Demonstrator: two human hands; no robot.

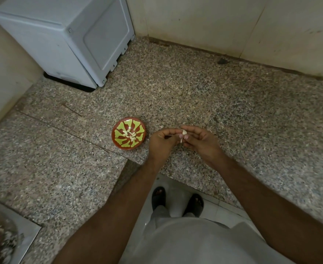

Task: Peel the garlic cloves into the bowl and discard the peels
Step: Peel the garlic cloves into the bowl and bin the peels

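A small red bowl [119, 144] with a yellow-green pattern sits on the speckled granite counter [195, 96], with several pale peeled garlic cloves [129, 135] in its middle. Just right of the bowl, above the counter, my left hand [159, 142] and my right hand [199, 141] meet fingertip to fingertip. Between them they pinch a white garlic clove [184, 132], and a strip of peel hangs below it. Both hands' fingers are curled around the clove.
A white boxy appliance [65, 39] stands at the back left corner against the tiled wall. A steel sink [6, 239] holding scraps shows at the bottom left. The counter's front edge runs just below my hands, with my feet on the floor beneath.
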